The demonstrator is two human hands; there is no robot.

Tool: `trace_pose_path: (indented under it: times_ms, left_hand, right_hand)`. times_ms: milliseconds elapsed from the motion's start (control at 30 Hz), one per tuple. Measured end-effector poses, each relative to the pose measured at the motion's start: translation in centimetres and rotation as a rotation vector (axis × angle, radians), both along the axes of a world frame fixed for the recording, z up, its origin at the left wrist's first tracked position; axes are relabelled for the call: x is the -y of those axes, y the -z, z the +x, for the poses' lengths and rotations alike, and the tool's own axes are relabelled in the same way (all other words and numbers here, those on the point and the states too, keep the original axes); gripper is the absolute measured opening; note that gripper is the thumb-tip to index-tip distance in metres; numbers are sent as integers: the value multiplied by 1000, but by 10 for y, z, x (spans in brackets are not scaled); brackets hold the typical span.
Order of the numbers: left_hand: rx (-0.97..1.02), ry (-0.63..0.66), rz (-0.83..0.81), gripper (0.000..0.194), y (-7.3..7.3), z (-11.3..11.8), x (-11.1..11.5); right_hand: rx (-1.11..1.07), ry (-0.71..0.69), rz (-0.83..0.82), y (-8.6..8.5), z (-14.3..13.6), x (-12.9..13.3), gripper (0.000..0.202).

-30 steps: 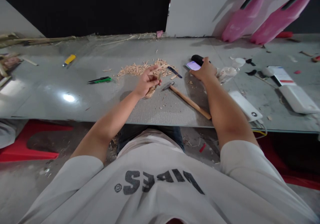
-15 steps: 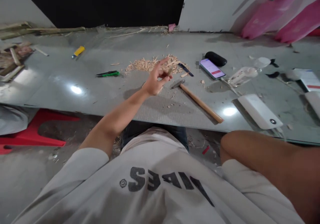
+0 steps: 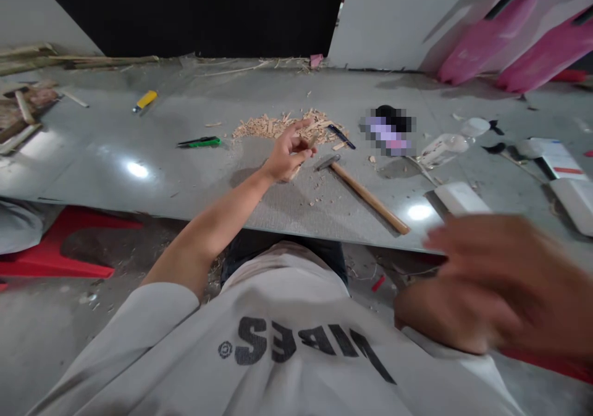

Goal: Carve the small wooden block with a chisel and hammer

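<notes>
My left hand (image 3: pixel 288 155) is held over the grey table (image 3: pixel 185 175), its thumb and a finger pinched on a small piece of wood (image 3: pixel 312 141). Behind it lies a pile of wood chips (image 3: pixel 259 125), with a dark blue tool (image 3: pixel 341 136) at its right end. A hammer (image 3: pixel 370 199) with a wooden handle rests just right of my left hand. My right hand (image 3: pixel 491 280) is raised close to the camera at the lower right, blurred by motion; its fingers cannot be made out.
A green cutter (image 3: pixel 199 142) and a yellow cutter (image 3: pixel 145 101) lie to the left. On the right are a partly blurred phone (image 3: pixel 389 136), a clear bottle (image 3: pixel 447 149) and a white power bank (image 3: pixel 461 198). A red stool (image 3: pixel 78 249) stands lower left.
My right hand has come into view at the lower right, where only the bent arm showed before. My left hand has stayed almost in place with the piece of wood.
</notes>
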State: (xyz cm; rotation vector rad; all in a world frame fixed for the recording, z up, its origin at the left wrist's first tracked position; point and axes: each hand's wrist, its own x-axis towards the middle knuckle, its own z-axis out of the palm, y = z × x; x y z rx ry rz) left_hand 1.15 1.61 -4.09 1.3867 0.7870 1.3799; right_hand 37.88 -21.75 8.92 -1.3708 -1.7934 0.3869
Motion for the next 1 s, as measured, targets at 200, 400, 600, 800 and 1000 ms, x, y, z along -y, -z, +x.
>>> trace_pose_path:
  times_ms: [200,400,600,800,1000]
  left_hand:
    - [77,52,-43,77,-7,-1,4]
    - [56,44,-62,80,-7,-3,1]
    - [39,71,-53,93,-10,-2,3]
    - [46,85,-67,87,-11,-4,3]
    - [86,82,-96,87,-5,-2,-2]
  right_hand:
    - [410,264,-153,73,-11,-79,33]
    - [659,238,-252,101,6,-86,44]
    - [653,283,-273,97,1,-89,44]
    - [6,79,-388,80,4,-98,64]
    - [-313,-244,-404,32,-6,-92,69]
